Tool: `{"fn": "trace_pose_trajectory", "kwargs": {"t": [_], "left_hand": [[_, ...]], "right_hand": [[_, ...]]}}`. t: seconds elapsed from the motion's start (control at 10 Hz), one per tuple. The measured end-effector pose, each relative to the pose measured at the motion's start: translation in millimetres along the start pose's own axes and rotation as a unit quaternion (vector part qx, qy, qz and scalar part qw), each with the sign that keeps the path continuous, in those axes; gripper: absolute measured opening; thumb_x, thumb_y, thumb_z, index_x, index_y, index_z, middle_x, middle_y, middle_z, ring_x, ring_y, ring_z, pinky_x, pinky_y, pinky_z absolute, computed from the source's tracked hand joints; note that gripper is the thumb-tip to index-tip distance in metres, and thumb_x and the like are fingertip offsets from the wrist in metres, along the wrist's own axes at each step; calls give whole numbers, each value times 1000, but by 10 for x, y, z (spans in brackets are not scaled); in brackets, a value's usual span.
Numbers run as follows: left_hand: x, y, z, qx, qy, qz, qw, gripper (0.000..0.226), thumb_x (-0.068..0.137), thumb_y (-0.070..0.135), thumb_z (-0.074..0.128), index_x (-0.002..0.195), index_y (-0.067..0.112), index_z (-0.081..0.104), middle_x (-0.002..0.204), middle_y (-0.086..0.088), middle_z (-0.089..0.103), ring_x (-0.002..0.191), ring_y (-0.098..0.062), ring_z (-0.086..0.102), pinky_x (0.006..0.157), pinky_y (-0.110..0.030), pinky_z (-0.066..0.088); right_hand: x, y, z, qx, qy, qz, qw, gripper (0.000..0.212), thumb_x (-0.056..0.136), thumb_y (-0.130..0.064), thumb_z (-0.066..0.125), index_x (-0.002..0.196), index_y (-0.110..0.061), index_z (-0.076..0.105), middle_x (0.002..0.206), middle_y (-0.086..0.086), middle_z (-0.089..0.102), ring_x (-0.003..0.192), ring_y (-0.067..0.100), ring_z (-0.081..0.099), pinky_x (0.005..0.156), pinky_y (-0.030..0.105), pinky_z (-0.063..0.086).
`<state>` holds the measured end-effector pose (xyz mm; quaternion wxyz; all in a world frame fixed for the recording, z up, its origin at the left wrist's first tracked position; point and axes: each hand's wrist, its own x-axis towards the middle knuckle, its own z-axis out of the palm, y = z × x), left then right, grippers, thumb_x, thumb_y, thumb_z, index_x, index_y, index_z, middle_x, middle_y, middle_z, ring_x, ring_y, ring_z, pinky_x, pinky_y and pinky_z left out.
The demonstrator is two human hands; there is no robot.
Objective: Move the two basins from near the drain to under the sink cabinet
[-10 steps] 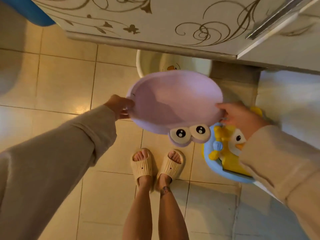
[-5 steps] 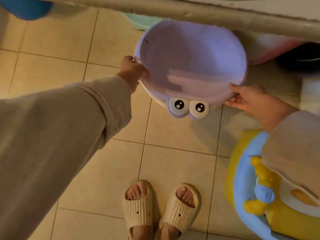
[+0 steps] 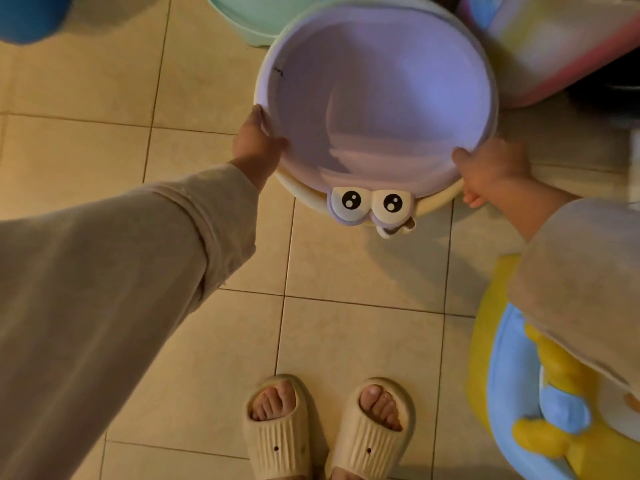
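Gripping both rims, I am nesting the purple basin (image 3: 377,98) with my left hand (image 3: 255,143) and right hand (image 3: 491,168) into the cream basin (image 3: 301,188); letting go remains.

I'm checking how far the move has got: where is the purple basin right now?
The purple basin sits top centre in the head view, nested in a cream basin, gripped by the left hand and right hand.

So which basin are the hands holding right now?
The purple basin with cartoon eyes, gripped by the left hand and right hand; it sits nested in the cream basin.
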<state>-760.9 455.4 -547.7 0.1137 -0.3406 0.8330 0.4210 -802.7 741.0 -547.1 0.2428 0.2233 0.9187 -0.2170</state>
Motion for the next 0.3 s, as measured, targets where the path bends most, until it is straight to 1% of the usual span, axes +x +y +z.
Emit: {"fn": "trace_pose_trajectory", "kwargs": {"t": [0.1, 0.2, 0.3], "left_hand": [[-6, -1, 2, 42, 16, 17, 999, 75, 81, 22, 63, 148, 18, 29, 148, -7, 42, 134, -25, 43, 104, -27, 37], [-104, 0, -28, 62, 0, 10, 998, 63, 85, 26, 58, 142, 15, 36, 134, -11, 56, 120, -30, 55, 88, -27, 43], [-343, -134, -79, 38, -57, -30, 997, 53, 87, 30, 56, 135, 12, 43, 117, -13, 62, 103, -31, 62, 79, -35, 51]], "right_hand": [[-17, 44, 5, -45, 20, -23, 999, 59, 88, -44, 42, 121, 4, 53, 112, 25, 65, 87, 35, 69, 75, 44, 58], [-155, 64, -47, 36, -15, -21, 999, 53, 91, -39, 46, 120, 5, 50, 100, 21, 64, 53, 27, 60, 37, 26, 51], [-535, 290, -214, 90, -23, -42, 995, 25, 91, -29, 50, 94, -5, 57, 75, 14, 62, 30, 6, 50, 30, 17, 40]]}}
